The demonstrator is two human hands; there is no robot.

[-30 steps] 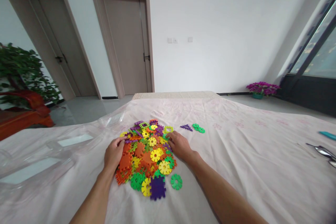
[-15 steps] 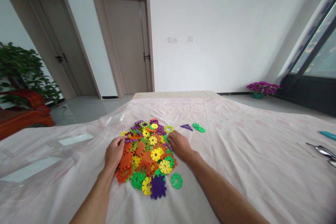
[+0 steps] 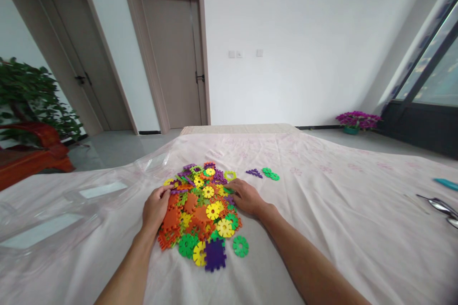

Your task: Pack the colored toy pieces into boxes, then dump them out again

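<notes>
A heap of plastic building pieces [image 3: 192,203] lies on the cloth, mixing orange, purple and lime square plates with yellow and green notched discs. My left hand [image 3: 156,207] rests against the heap's left edge, loosely curved, its fingertips by a purple piece [image 3: 179,191]. At the right edge, my right hand [image 3: 247,197] reaches over with index finger and thumb apart, touching green pieces [image 3: 229,191]. Some of its other fingers are hidden. Near me lie a dark purple square plate [image 3: 215,255] and a separate green disc [image 3: 241,246].
Purple pieces [image 3: 254,172] and green discs [image 3: 271,174] lie apart beyond my right hand. Clear plastic packaging [image 3: 64,209] spreads across the left side of the cloth [image 3: 322,219]. Scissors [image 3: 442,207] and a teal object [image 3: 446,184] lie at the far right.
My right hand's fingers have extended left and slightly down over the heap's right edge, onto the green pieces. My left hand stays in about the same place.
</notes>
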